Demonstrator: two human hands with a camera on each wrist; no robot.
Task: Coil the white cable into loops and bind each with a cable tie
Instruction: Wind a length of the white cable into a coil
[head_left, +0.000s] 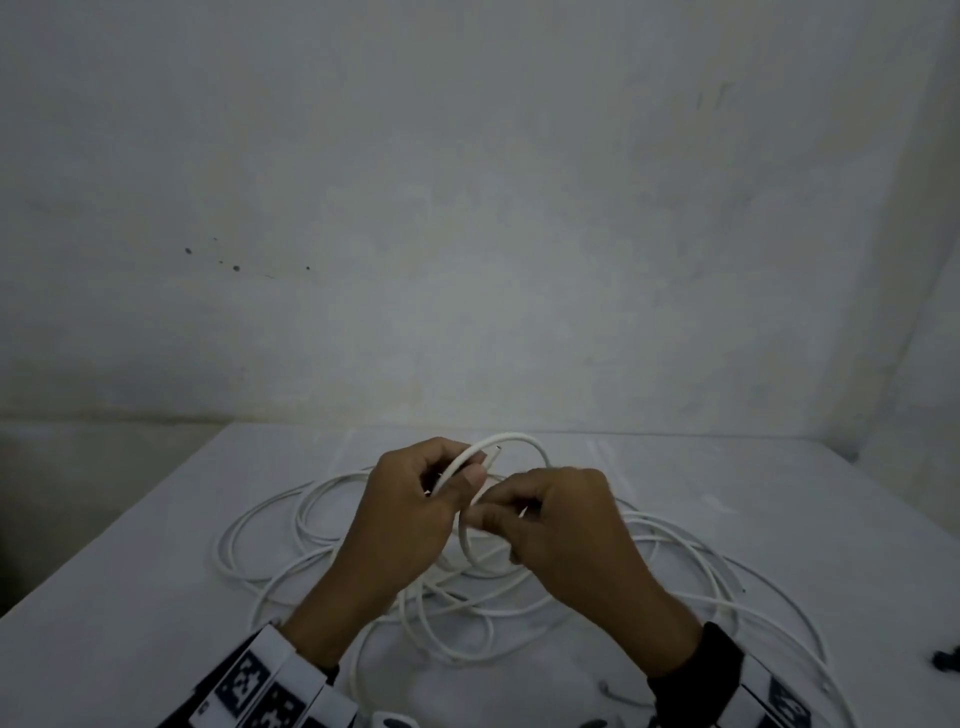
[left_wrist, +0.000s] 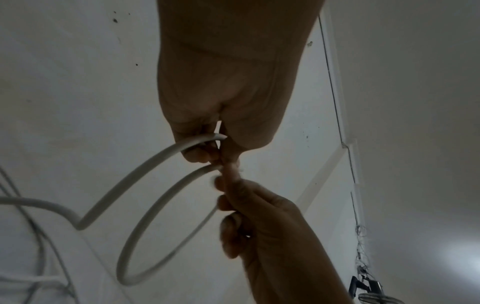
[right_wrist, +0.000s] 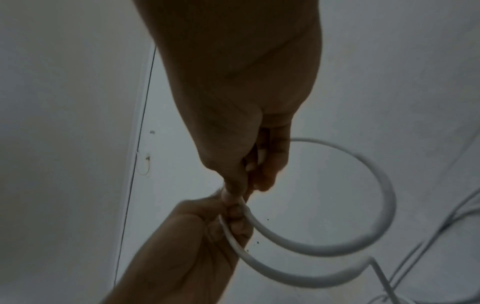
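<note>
Both hands are meeting above the surface (head_left: 156, 561): left hand (head_left: 415, 499) is pinching the white cable (head_left: 511, 440) near its cut end; right hand (head_left: 561, 519) is curling around the first small loop. Remaining cable is lying tangled beneath. Next, probably, gathering another turn.

Bare hands — the left wrist band (head_left: 265, 686) is white with black square-pattern markers, the right wrist band (head_left: 698, 675) black, markers beside it.

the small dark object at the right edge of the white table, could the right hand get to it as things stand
Probably not right away: the right hand is pinching the thin white cable with the left hand. The small dark object lies unobstructed on the white table, so letting go would free it.
</note>
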